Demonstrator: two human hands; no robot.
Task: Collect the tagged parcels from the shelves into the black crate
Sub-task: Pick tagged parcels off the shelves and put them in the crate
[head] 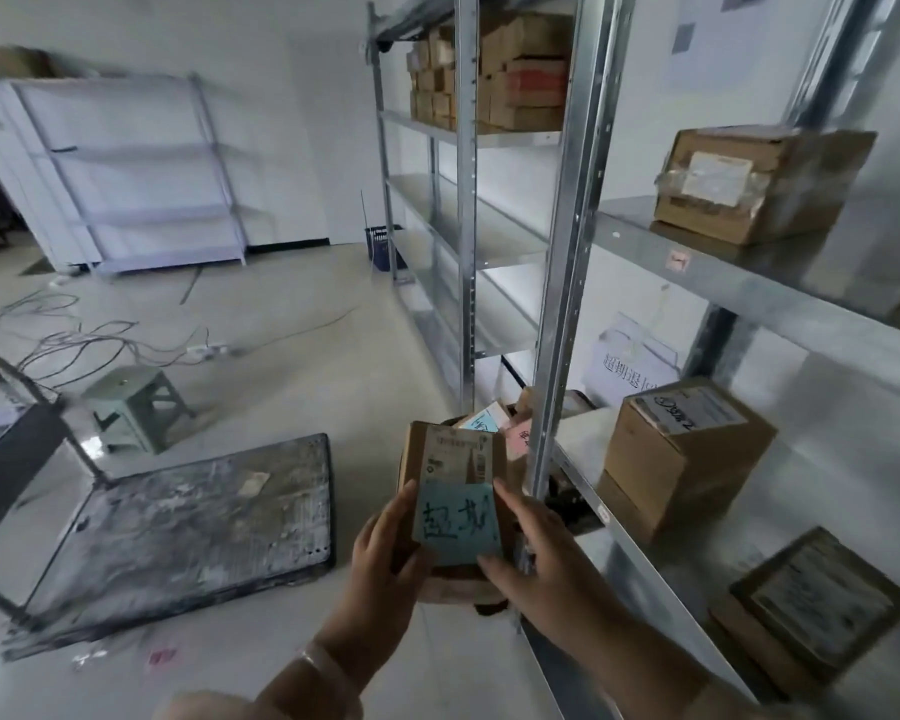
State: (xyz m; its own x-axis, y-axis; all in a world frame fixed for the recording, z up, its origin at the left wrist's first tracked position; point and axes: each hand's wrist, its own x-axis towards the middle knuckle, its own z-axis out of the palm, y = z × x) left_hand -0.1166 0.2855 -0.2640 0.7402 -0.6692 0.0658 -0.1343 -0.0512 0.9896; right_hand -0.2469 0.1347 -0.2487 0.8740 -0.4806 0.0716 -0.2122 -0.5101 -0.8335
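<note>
Holding a small brown cardboard parcel (450, 459) at the lower centre of the frame, the person has both hands on it in the air, just left of the grey metal shelving's upright post (567, 262). The left hand (380, 558) cups the left side, its thumb lying along the edge and its fingers curled underneath, mostly out of sight. The right hand (536, 558) closes on the right side, its thumb against the edge of the teal paper tag with handwritten characters (455, 522) and a fingertip at the tag's lower corner.

The parcel looks light, since two relaxed hands carry it with no strain showing. Its corrugated walls should be stiff enough to take a firm squeeze. The white printed label (455, 454) on top is probably smooth, and the tag overhangs the near edge, so it would likely bend or peel if used as a handle. The two long side faces, with support from below, are the best places to hold it.

Just beyond the parcel, towards the centre of the frame, lie other parcels with blue (481, 420) and pink tags (518, 439). They seem to lie in what looks like the black crate (572, 506), largely hidden behind the post. A taller brown carton (681, 459) stands on the shelf at the right.
</note>
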